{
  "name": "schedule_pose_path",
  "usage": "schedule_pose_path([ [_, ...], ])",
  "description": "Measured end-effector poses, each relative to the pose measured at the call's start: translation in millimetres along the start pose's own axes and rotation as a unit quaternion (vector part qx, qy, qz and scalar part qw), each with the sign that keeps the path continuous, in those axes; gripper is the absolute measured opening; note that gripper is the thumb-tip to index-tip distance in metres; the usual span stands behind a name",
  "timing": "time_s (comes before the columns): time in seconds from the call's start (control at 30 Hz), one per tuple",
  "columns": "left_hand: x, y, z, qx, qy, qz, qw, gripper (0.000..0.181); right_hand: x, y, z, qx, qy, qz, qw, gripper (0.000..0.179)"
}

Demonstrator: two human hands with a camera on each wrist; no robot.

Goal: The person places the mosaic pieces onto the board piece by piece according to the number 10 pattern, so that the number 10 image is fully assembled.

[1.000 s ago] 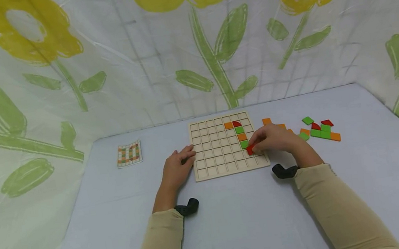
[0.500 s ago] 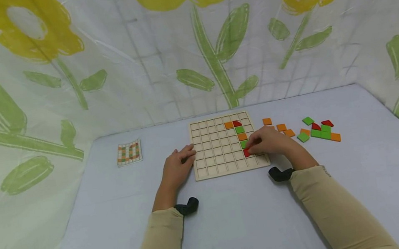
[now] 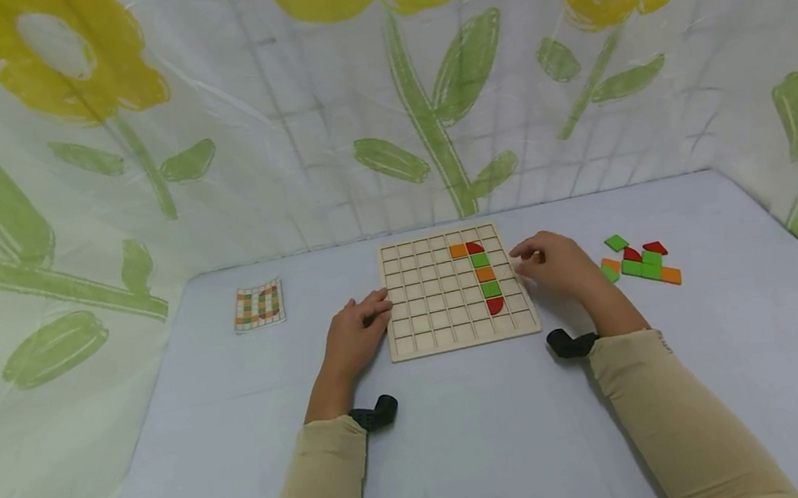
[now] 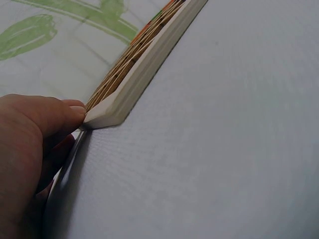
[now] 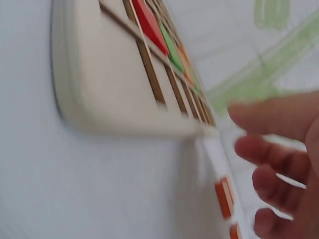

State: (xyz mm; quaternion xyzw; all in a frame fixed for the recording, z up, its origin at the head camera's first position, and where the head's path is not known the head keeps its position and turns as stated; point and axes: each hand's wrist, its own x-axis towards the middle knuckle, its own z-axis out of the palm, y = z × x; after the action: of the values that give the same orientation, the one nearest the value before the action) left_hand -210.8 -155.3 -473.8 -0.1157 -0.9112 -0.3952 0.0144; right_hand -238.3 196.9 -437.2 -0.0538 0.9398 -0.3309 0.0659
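1. Gridded board (image 3: 425, 303), pale wood: lay flat between the hands, touching the left and just beside the right.
2. Left hand (image 3: 355, 335): relaxed fingers rested against the board's left rim, clamped on nothing; apparently a steadying touch.
3. Right hand (image 3: 558, 266): fingertips just off the board's right rim, thumb and forefinger apart, other fingers loosely bent, nothing held.
4. Set tiles, six, left of the right hand: orange tile (image 3: 458, 250) and upper red tile (image 3: 474, 247) in one row; from the latter toward the person ran green, orange, green and the lower red tile (image 3: 495, 305).
5. Loose orange tiles (image 5: 225, 197): near the right hand, shown in its wrist view.
6. Mixed tile cluster (image 3: 651, 269): green, red, orange, right of the right hand.
7. Printed card (image 3: 258, 305), coloured grid: left of the left hand and farther out.
8. Step, as judged: filling cells, right hand between tiles. Next move seemed to call for a light pinch on one loose tile, then squaring it to a cell.
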Motion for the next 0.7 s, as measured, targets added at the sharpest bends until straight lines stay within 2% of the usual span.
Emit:
schedule_pose_path([
  [0.1, 0.1, 0.1, 0.0, 0.0, 0.001, -0.002, 1.0, 0.025, 0.5, 9.4, -6.4, -0.017, 0.022, 0.012, 0.9995, 0.041],
  [0.2, 0.0, 0.1, 0.1, -0.001, 0.001, -0.002, 1.0, 0.025, 1.0, 16.6, -9.3, -0.031, 0.005, 0.02, 0.9993, 0.048],
  [0.3, 0.0, 0.8, -0.1, -0.003, 0.0, -0.001, 1.0, 0.025, 0.7, 19.5, -9.0, -0.046, -0.004, 0.025, 0.9986, 0.045],
  [0.47, -0.5, 0.5, -0.1, -0.004, 0.001, -0.003, 1.0, 0.025, -0.1, 19.2, -7.5, -0.048, 0.017, 0.022, 0.9985, 0.038],
  [0.7, -0.5, 0.4, -0.2, -0.011, 0.002, -0.003, 0.9999, 0.025, -1.4, 18.0, -12.0, -0.043, 0.017, 0.025, 0.9986, 0.039],
])
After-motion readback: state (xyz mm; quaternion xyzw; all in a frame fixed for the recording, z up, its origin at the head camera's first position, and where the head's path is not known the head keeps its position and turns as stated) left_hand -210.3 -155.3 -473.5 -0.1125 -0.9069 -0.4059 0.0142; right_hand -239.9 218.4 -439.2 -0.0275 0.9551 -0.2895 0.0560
